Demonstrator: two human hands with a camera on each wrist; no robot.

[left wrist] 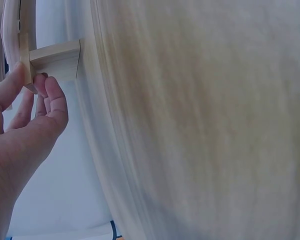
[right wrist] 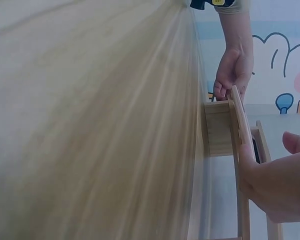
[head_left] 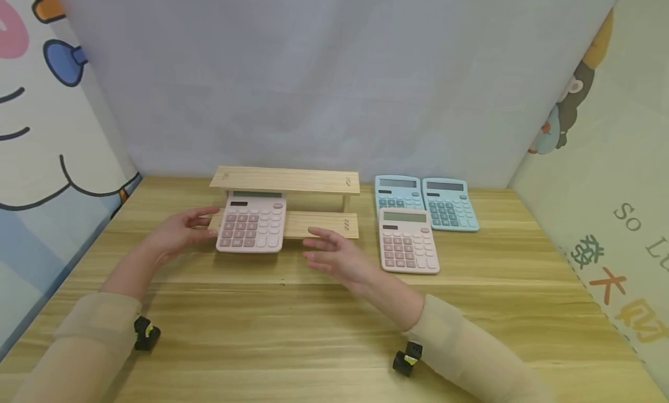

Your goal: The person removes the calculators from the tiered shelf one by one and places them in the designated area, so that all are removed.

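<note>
A pink calculator [head_left: 251, 223] leans tilted on the lower board of a small two-tier wooden shelf [head_left: 321, 224], its top edge under the upper board. At the shelf's left end is my left hand [head_left: 180, 231]; in the left wrist view its thumb and curled fingers [left wrist: 55, 97] grip the end of the lower board. My right hand [head_left: 340, 259] holds nothing, its fingers spread and slightly bent just in front of the shelf, to the right of the calculator and apart from it. In the right wrist view, the calculator's thin edge [right wrist: 244, 120] shows beside the board.
Right of the shelf lies a second pink calculator [head_left: 409, 241], overlapping the lower part of a blue calculator [head_left: 395, 185]. Another blue calculator [head_left: 450, 204] lies beside them. A grey cloth [head_left: 345, 83] hangs behind the wooden table [head_left: 282, 339], with printed panels on both sides.
</note>
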